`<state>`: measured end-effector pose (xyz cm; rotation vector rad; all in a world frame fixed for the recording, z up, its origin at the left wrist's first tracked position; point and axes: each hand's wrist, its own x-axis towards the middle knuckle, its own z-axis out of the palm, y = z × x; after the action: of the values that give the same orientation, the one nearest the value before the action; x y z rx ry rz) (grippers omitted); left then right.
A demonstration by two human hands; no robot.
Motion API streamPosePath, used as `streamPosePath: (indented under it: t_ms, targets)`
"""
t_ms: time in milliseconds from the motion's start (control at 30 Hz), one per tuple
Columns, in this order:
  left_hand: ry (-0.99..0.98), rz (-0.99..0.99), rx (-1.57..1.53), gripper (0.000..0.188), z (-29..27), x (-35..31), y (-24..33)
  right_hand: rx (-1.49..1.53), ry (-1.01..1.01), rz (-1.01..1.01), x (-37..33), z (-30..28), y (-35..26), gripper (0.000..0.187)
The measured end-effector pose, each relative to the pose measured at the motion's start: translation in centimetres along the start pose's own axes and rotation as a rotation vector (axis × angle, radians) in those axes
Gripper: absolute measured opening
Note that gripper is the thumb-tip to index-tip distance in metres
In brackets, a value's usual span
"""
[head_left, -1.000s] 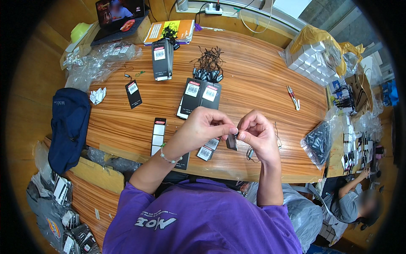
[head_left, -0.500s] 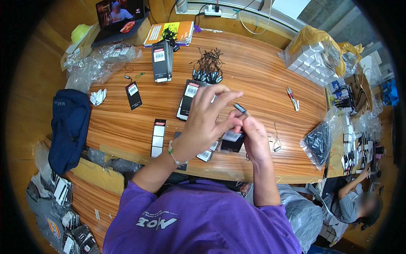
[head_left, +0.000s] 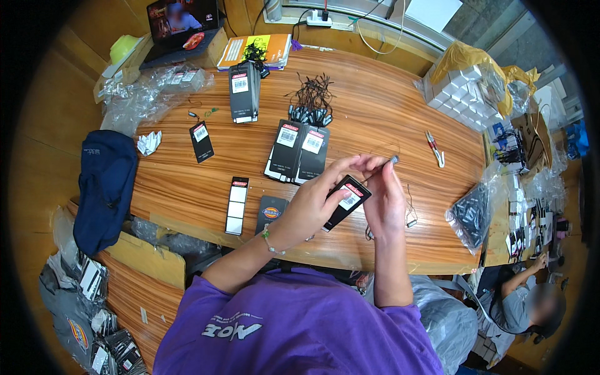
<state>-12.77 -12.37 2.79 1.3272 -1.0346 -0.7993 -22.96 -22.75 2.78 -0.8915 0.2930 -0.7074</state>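
A black hang tag (head_left: 345, 201) with a red strip and a white barcode sticker is pinched in my left hand (head_left: 307, 203), the thumb across its face. Close beside it, my right hand (head_left: 385, 203) has its fingertips closed on a dark string with a small plastic end piece (head_left: 394, 160). That string runs from the tag's top toward my right fingertips. Beyond my left hand lie two stacks of strung tags (head_left: 287, 149), their black strings (head_left: 310, 94) bunched at the far end. Partly under my left wrist is a dark tag with a logo (head_left: 270, 211).
A tag with white panels (head_left: 237, 206) lies left of my hands. A loose string (head_left: 410, 215) and a red-handled cutter (head_left: 434, 149) are to the right. Bagged white boxes (head_left: 459, 90), a bag of dark string pieces (head_left: 470, 211) and a laptop (head_left: 181, 31) edge the table. A co-worker (head_left: 525, 306) sits at right.
My left hand has come down from raised, spread fingers and now grips the tag, which has tilted upward. The string's end piece has moved right, with my right fingertips.
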Motion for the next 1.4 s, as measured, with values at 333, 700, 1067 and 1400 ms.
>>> streamPosePath:
  t_ms: [333, 700, 1067, 1400]
  targets:
    - [0.060, -0.086, 0.059, 0.027, -4.8, 4.2, -2.8, 0.009, -0.175, 0.070, 12.5, -1.4, -2.7, 0.022]
    - [0.097, -0.100, 0.485, 0.020, -7.6, 8.2, -5.4, -0.497, -0.053, 0.169, 22.7, -0.2, -0.6, 0.021]
    - [0.244, 0.189, 0.826, 0.029, -7.8, 7.6, -4.7, -0.981, -0.337, 0.372, 27.5, -4.6, 8.0, 0.023]
    - [0.249, -0.223, 0.420, 0.063, -12.6, 2.5, -6.2, -1.150, -0.154, -0.087, 17.4, -4.2, 4.8, 0.034]
